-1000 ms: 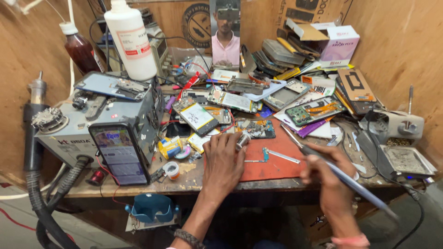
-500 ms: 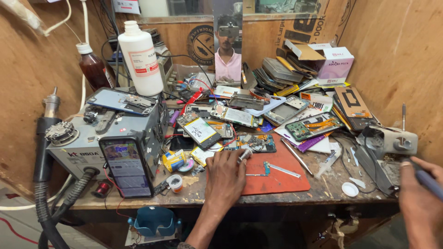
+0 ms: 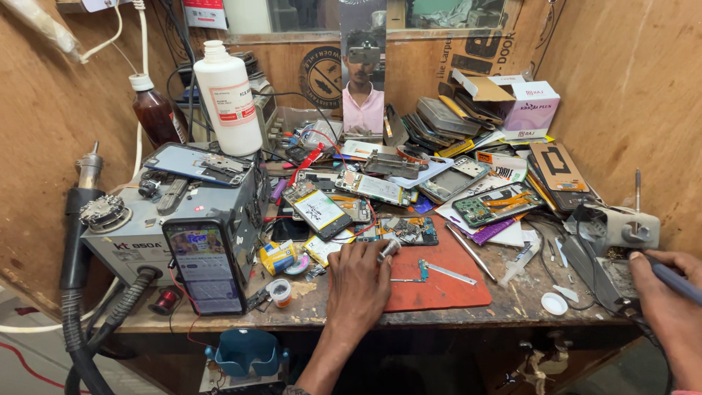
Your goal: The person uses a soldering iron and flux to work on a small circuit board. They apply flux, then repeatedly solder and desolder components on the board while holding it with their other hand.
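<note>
Left hand (image 3: 358, 281) rests on the red mat (image 3: 446, 281), fingers pinched on a small metal tool (image 3: 388, 249). A circuit board (image 3: 404, 230) lies just beyond at 12 o'clock. Right hand (image 3: 669, 303), at 3 o'clock, grips a blue-handled iron (image 3: 676, 281) beside its stand (image 3: 621, 230).

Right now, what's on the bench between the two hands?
In the head view, between the left hand and the right hand: red mat with a thin metal strip, then bare wood with a syringe and a white cap.
</note>
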